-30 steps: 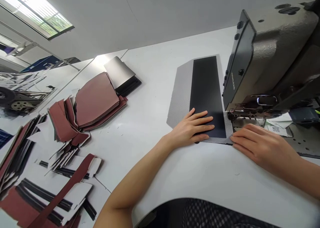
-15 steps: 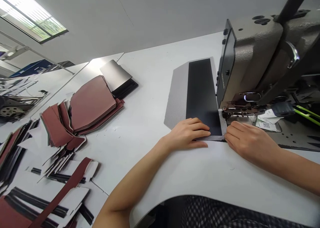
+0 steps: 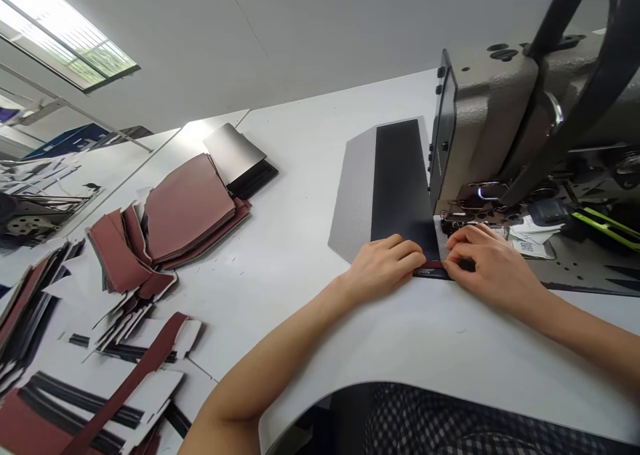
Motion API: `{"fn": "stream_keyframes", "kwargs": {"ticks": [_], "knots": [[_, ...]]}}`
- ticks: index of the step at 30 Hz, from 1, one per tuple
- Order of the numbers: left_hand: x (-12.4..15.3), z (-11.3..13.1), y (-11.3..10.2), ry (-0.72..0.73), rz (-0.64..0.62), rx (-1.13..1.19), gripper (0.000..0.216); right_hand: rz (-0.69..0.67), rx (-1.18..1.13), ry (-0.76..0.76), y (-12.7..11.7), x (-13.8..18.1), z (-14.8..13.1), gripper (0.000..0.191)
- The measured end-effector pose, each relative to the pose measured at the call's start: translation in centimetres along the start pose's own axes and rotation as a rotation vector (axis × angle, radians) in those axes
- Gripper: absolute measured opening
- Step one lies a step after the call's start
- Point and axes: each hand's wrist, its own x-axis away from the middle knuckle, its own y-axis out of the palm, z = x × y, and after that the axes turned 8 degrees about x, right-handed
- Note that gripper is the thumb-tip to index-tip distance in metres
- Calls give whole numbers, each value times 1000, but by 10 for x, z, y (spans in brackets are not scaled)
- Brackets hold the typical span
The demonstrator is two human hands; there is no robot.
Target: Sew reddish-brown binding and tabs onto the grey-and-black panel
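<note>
Room: pale ceiling, one bright skylight (image 3: 65, 35) at upper left, white tabletop (image 3: 300, 255) with a curved near edge.

Workpiece: one grey mesh sheet (image 3: 353, 195) on the tabletop's right side, just beside the sewing machine head (image 3: 485, 122); one black panel (image 3: 400, 175) lying flat on it, long side toward the machine.

Left hand (image 3: 385, 265): open and flat, fingers resting on the panel's near end.

Right hand (image 3: 493, 262): fingers curled, pinching a short maroon strip (image 3: 434, 264) against the near end of the mesh, close to the presser foot (image 3: 470, 225).

Progress: panel already in place on the mesh; strip held across the near end only, other edges without one; stitching too small to tell.

Counts: two hands, one mesh sheet, one panel, one strip in hand, two maroon piles.

Rest: maroon cut pieces (image 3: 190, 208) at the tabletop's middle, a silver-grey sheet (image 3: 234, 152) on black pieces (image 3: 253, 178) toward the far edge, white-backed offcuts (image 3: 140, 375) at the near left corner.
</note>
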Motion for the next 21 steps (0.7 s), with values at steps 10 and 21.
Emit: {"fn": "stream_keyframes", "kwargs": {"ticks": [10,21], "knots": [[-6,-4,0,67,-173,45,43,-68,-125,104,-3,-3,9,16],[-4,-12,11,123,-139,155,41,115,130,-395,-5,28,22,33]]}}
